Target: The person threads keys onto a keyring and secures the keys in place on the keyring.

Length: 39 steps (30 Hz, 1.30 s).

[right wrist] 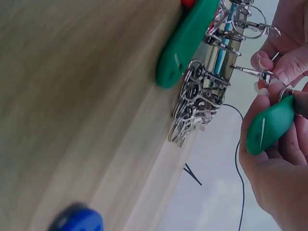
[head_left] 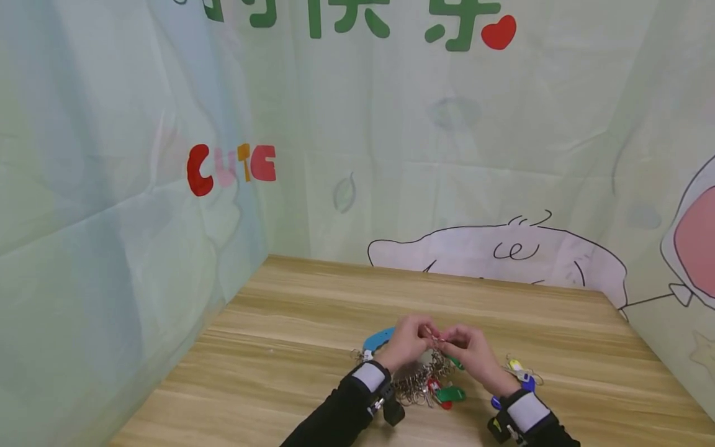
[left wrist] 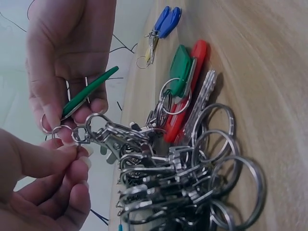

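My left hand (head_left: 410,340) and right hand (head_left: 475,355) meet above a heap of metal swivel clasps with split rings (head_left: 413,380). In the left wrist view, my left thumb and fingers pinch a small key ring (left wrist: 62,130) joined to a swivel clasp (left wrist: 84,134). My right hand grips a green key tag (right wrist: 272,126) by its ring end, right at that same ring. The clasp links back to the heap. Below the hands, another green tag (head_left: 450,394) and a red tag (left wrist: 187,91) lie among keys (left wrist: 202,94).
A flat blue piece (head_left: 378,339) lies by my left hand, partly hidden behind it. Blue tags (left wrist: 168,21) and a yellow tag (head_left: 514,365) with keys lie right of my right hand. Printed cloth walls (head_left: 447,155) border the wooden table (head_left: 268,360).
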### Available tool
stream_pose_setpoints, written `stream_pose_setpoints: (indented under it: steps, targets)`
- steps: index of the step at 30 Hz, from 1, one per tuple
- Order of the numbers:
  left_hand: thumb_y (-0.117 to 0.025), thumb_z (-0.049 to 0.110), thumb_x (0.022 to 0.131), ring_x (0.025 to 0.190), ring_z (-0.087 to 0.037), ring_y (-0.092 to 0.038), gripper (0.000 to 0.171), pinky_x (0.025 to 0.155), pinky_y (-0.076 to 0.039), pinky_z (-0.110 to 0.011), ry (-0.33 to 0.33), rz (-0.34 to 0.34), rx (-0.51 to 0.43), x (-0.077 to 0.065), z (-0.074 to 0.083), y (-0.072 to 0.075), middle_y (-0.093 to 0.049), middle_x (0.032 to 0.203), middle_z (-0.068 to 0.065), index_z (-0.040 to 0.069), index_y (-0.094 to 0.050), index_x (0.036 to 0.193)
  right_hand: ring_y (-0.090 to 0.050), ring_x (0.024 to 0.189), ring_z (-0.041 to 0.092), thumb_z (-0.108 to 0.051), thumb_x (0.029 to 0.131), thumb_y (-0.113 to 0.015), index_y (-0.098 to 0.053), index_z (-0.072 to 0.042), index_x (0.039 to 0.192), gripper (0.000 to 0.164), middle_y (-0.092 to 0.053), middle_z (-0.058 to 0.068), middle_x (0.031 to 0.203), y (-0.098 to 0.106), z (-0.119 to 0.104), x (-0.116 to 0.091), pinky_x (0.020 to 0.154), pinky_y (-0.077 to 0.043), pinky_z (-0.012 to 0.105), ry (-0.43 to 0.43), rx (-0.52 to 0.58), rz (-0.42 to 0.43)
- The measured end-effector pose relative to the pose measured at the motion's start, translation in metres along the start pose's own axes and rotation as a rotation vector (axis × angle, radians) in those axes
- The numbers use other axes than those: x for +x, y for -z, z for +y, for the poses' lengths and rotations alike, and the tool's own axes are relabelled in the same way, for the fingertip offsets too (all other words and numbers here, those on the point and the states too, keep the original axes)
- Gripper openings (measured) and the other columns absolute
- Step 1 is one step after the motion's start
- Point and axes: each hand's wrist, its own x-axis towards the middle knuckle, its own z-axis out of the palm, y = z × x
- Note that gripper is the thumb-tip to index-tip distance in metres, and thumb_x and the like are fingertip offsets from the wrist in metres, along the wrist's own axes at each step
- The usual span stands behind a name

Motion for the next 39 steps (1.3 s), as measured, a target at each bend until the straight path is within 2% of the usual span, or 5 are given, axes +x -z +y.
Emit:
stream_pose_setpoints:
  steps: [15,21,26,34,39]
  targets:
    - [-0.059,-0.015,0.074,0.056,-0.006,-0.054,0.020,0.050,-0.043,-0.017,0.049,-0.018,-0.070,-0.002,0.001,0.000,-0.068,0.070,-0.013,-0.001,-0.068,0.085,-0.067,0.081,0.004,-0.003,0.086,-0.067,-0.063,0.008,0.093,0.014,-0.069,0.027,0.098,0.005,0.006,-0.004,0.071,-0.054,0.021,0.134,0.006,-0.100]
    - [-0.058,-0.014,0.076,0.057,-0.007,-0.056,0.020,0.052,-0.045,-0.019,0.084,-0.047,-0.088,-0.002,-0.001,0.001,-0.067,0.070,-0.009,0.000,-0.068,0.086,-0.067,0.083,0.002,-0.002,0.086,-0.067,-0.064,0.007,0.089,0.010,-0.068,0.028,0.100,0.005,0.007,-0.004,0.073,-0.055,0.021,0.109,0.025,-0.133]
    - [-0.058,-0.014,0.074,0.056,-0.007,-0.054,0.020,0.050,-0.042,-0.019,0.092,-0.041,-0.089,-0.002,0.000,0.000,-0.064,0.067,-0.007,0.000,-0.068,0.085,-0.067,0.083,0.004,-0.004,0.085,-0.068,-0.065,0.005,0.090,0.011,-0.069,0.025,0.101,0.007,0.006,-0.005,0.073,-0.055,0.022,0.072,0.006,-0.140]
    - [-0.054,-0.015,0.072,0.051,-0.006,-0.049,0.020,0.047,-0.038,-0.017,0.086,-0.019,-0.090,-0.004,0.002,-0.003,-0.059,0.061,-0.004,-0.004,-0.067,0.083,-0.067,0.080,0.005,0.000,0.082,-0.069,-0.067,0.008,0.088,0.010,-0.069,0.026,0.094,0.006,0.005,-0.009,0.069,-0.055,0.021,0.117,-0.042,-0.135]
    - [-0.055,-0.015,0.073,0.052,-0.008,-0.050,0.018,0.049,-0.038,-0.018,0.117,-0.015,-0.102,-0.003,0.004,-0.002,-0.060,0.062,-0.005,-0.004,-0.066,0.083,-0.065,0.078,0.002,0.000,0.081,-0.070,-0.068,0.006,0.085,0.007,-0.069,0.024,0.091,0.006,0.004,-0.010,0.069,-0.054,0.020,0.118,-0.087,-0.133]
